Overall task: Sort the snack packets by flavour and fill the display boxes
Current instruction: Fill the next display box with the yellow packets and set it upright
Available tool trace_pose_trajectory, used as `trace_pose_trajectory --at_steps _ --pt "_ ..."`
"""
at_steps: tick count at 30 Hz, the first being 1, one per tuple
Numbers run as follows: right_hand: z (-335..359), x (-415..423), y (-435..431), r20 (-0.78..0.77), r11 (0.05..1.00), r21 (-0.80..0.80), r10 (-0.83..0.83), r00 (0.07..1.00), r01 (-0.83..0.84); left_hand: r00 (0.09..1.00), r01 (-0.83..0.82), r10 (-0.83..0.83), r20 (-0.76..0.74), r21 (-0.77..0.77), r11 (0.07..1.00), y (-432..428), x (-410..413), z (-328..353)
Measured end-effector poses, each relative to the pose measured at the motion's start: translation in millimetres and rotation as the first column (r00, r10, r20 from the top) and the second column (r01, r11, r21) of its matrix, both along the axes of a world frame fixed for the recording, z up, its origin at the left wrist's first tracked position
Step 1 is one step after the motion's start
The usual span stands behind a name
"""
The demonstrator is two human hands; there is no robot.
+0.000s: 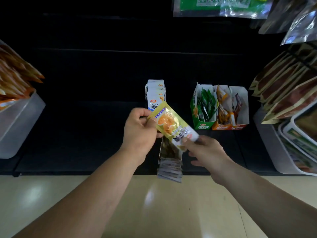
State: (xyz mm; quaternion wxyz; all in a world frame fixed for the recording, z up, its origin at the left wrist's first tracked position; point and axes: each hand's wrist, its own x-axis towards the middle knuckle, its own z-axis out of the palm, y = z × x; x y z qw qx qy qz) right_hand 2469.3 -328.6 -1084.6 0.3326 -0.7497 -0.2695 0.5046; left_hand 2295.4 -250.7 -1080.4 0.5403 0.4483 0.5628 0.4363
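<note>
At the front of a dark shelf (85, 134), above a beige floor (154, 212), a person holds 1 yellow packet (171, 126) in the air with both hands. The left hand (140, 133) pinches the packet's upper left end between thumb and curled fingers. The right hand (207, 152) pinches the lower right end between thumb and forefinger, its other fingers loosely spread below. The packet is tilted and shows an orange food picture on its face. It hangs over a narrow row of grey-white packets (169, 167) that runs out to the shelf edge. Just behind it stands a blue-and-white display box (155, 93) with packets filed upright. To the right, well apart from the hands, 3 open display boxes stand touching side by side: a green box (204, 125) with green packets, an orange box (220, 127) and a red box (238, 126), each part filled. A white bin (15, 131) of orange packets sits at far left. Another white bin (269, 141) stacked with brown packets is at far right. Shiny bags (219, 7) hang above.
</note>
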Motion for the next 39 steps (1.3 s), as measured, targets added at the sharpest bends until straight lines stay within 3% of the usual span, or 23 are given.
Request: trace_pose_trajectory --at_steps 2,4,7,9,12,16,20,23,25,28,32,34,39 --pt "1 0 2 -0.134 0.998 -0.002 -0.063 0.989 0.063 0.986 -0.016 0.031 0.162 -0.097 0.995 0 -3 6" --pt "3 1 6 -0.295 0.989 0.032 -0.131 0.946 0.147 0.984 0.028 -0.001 0.180 -0.149 0.988 -3 -5 5" --pt "13 5 13 -0.370 0.955 0.155 -0.183 0.911 0.255 0.982 0.125 -0.142 -0.127 -0.133 0.983 -8 -8 -10" --pt "19 10 15 -0.304 0.933 0.238 -0.193 0.933 0.270 0.888 0.241 -0.277 -0.368 -0.141 0.960 -9 -12 -23" --pt "22 15 13 -0.027 0.945 0.301 -0.125 0.992 0.128 0.807 0.285 -0.358 -0.470 -0.222 0.933 -12 -18 -33" --pt "11 11 8 0.159 0.962 0.259 0.049 0.986 -0.090 0.847 0.225 -0.311 -0.431 -0.240 0.944 -9 -20 -42" --pt "-6 6 3 0.341 0.905 0.165 0.321 0.883 -0.392 0.895 0.214 -0.284 -0.343 -0.228 0.950 -4 -18 -41" --pt "-17 -4 -2 0.385 0.838 0.058 0.483 0.786 -0.543 0.925 0.209 -0.267 -0.270 -0.227 0.951 -3 -12 -36" --pt "-23 -8 -5 0.328 0.797 -0.028 0.577 0.748 -0.603 0.917 0.225 -0.280 -0.284 -0.210 0.951 -2 -6 -37" --pt "-23 -8 -5 0.266 0.805 -0.089 0.586 0.765 -0.586 0.868 0.255 -0.293 -0.400 -0.146 0.956 2 2 -48" --pt "-18 -3 -2 0.227 0.910 0.026 0.398 0.889 -0.414 0.739 0.224 -0.246 -0.627 -0.115 0.968 7 10 -57" --pt "-16 1 -1 0.216 0.930 0.039 0.350 0.911 -0.367 0.705 0.258 -0.260 -0.659 -0.103 0.961 8 11 -60" --pt "-11 4 -2 0.200 0.948 0.027 0.306 0.931 -0.317 0.720 0.350 -0.301 -0.626 -0.047 0.935 9 4 -64"
